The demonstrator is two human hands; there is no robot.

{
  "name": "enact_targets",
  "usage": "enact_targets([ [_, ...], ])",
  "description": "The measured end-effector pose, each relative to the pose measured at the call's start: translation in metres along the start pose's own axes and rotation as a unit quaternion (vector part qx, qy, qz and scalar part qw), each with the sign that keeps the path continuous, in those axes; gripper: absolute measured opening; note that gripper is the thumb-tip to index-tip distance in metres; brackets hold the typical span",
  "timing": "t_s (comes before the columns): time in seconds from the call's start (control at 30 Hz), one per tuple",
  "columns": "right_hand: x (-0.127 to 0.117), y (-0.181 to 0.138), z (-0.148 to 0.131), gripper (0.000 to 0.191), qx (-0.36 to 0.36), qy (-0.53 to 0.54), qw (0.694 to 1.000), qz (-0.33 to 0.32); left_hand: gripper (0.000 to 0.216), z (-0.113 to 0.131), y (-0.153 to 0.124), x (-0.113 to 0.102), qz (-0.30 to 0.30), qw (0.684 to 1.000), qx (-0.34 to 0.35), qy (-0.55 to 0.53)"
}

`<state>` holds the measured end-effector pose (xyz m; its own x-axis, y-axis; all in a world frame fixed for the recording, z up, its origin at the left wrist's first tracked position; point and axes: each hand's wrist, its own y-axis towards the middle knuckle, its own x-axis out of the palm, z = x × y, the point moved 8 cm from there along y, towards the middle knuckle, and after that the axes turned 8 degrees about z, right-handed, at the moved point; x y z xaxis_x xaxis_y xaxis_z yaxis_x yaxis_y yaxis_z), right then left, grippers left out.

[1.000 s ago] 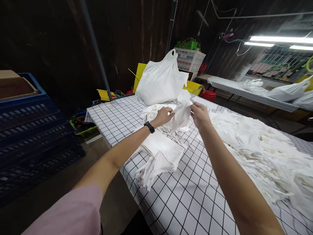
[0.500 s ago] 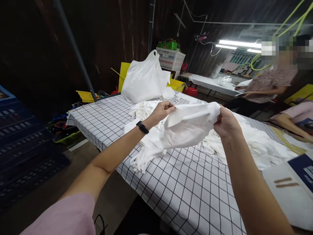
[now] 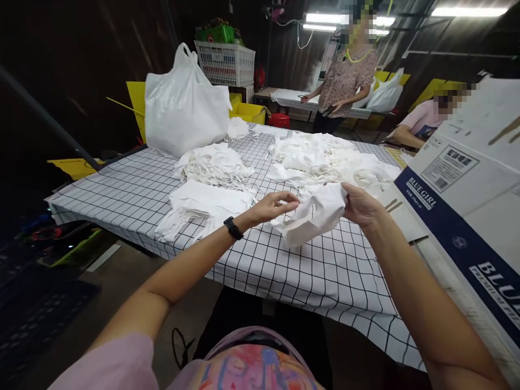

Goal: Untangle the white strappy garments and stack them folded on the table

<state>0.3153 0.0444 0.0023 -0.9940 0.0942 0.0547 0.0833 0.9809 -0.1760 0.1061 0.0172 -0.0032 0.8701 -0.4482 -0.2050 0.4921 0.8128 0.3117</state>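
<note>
A thin white cloth piece (image 3: 314, 216) hangs in loose folds above the checked tablecloth. Its upper right corner is pinched in my right hand (image 3: 363, 205). My left hand (image 3: 276, 208), with a black band on the wrist, has thumb and fingertips together at the cloth's left side. Left of my hands, a neat stack of white cloth pieces (image 3: 211, 199) lies near the table's front edge, its ends drooping. Behind that stack is a loose heap of white pieces (image 3: 213, 165). A larger white heap (image 3: 320, 154) spreads beyond my hands.
A full white plastic bag (image 3: 184, 111) stands at the table's back left, before a white crate (image 3: 225, 62). At right, a blue-and-white cardboard box (image 3: 459, 206) leans close to my right arm. One person (image 3: 345, 81) stands behind the table; another person (image 3: 418, 122) sits at right.
My view has swung right, bringing the cardboard box further in. The cloth was spread taut between both hands; now it sags, bunched, with my hands nearer each other.
</note>
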Motion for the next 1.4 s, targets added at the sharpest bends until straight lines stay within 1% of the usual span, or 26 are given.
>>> enact_targets([
  [0.03,0.003,-0.006,0.002,0.02,0.007,-0.008,1.0,-0.025,0.029,0.001,0.006,0.007,0.003,0.999,-0.007,-0.037],
  [0.07,0.006,-0.012,0.002,0.021,0.008,-0.015,0.998,-0.053,0.03,0.002,0.014,0.016,-0.005,0.997,-0.017,-0.07],
  [0.17,0.012,-0.028,-0.004,0.026,0.002,-0.033,0.993,-0.115,0.031,0.007,0.032,0.05,-0.077,0.983,-0.051,-0.161],
  [0.23,0.01,-0.035,-0.01,0.028,-0.005,-0.037,0.992,-0.124,0.029,0.01,0.041,0.067,-0.108,0.971,-0.064,-0.205],
  [0.3,0.003,-0.038,-0.015,0.027,-0.011,-0.038,0.992,-0.12,0.028,0.011,0.046,0.076,-0.115,0.966,-0.073,-0.22],
  [0.4,-0.013,-0.04,-0.016,0.027,-0.011,-0.032,0.995,-0.096,0.03,0.008,0.048,0.08,-0.124,0.965,-0.083,-0.214],
  [0.5,-0.032,-0.04,-0.012,0.037,-0.009,-0.02,0.998,-0.06,0.034,0.006,0.048,0.074,-0.135,0.965,-0.077,-0.211],
  [0.57,-0.04,-0.042,-0.009,0.046,-0.016,-0.011,0.998,-0.058,0.035,0.004,0.046,0.069,-0.138,0.966,-0.077,-0.206],
  [0.63,-0.043,-0.043,-0.006,0.051,-0.022,0.003,0.998,-0.066,0.037,0.003,0.041,0.066,-0.143,0.968,-0.07,-0.192],
  [0.7,-0.043,-0.043,-0.005,0.049,-0.028,0.024,0.998,-0.056,0.047,0.005,0.033,0.066,-0.149,0.976,-0.049,-0.149],
  [0.73,-0.043,-0.042,-0.005,0.046,-0.037,0.039,0.998,-0.041,0.058,0.005,0.028,0.068,-0.145,0.982,-0.033,-0.113],
  [0.8,-0.041,-0.041,-0.008,0.041,-0.055,0.072,0.996,-0.012,0.086,0.005,0.02,0.071,-0.11,0.994,0.008,-0.027],
  [0.83,-0.039,-0.04,-0.009,0.039,-0.062,0.085,0.994,-0.001,0.095,0.004,0.016,0.072,-0.08,0.996,0.03,0.012],
  [0.87,-0.036,-0.04,-0.01,0.037,-0.067,0.096,0.993,0.006,0.097,0.003,0.013,0.073,-0.046,0.997,0.049,0.043],
  [0.9,-0.033,-0.041,-0.011,0.035,-0.07,0.103,0.992,0.009,0.092,0.001,0.011,0.072,-0.007,0.996,0.06,0.063],
  [0.93,-0.031,-0.042,-0.012,0.033,-0.073,0.109,0.991,0.011,0.081,-0.003,0.009,0.071,0.032,0.995,0.06,0.075],
  [1.03,-0.032,-0.047,-0.017,0.03,-0.092,0.119,0.989,0.016,0.025,-0.019,0.009,0.059,0.138,0.985,0.017,0.1],
  [1.07,-0.036,-0.049,-0.019,0.029,-0.102,0.121,0.987,0.022,0.013,-0.023,0.01,0.055,0.158,0.982,0.006,0.106],
  [1.17,-0.053,-0.052,-0.021,0.028,-0.122,0.126,0.983,0.048,0.016,-0.023,0.015,0.045,0.168,0.981,0.013,0.091],
  [1.27,-0.073,-0.05,-0.014,0.028,-0.118,0.118,0.983,0.076,0.01,-0.02,0.02,0.035,0.175,0.984,0.006,0.027],
  [1.33,-0.084,-0.046,-0.001,0.029,-0.098,0.099,0.986,0.092,0.007,-0.02,0.023,0.029,0.181,0.983,-0.025,-0.019],
  [1.4,-0.092,-0.043,0.022,0.032,-0.063,0.068,0.991,0.1,0.004,-0.019,0.024,0.024,0.187,0.98,-0.05,-0.048],
])
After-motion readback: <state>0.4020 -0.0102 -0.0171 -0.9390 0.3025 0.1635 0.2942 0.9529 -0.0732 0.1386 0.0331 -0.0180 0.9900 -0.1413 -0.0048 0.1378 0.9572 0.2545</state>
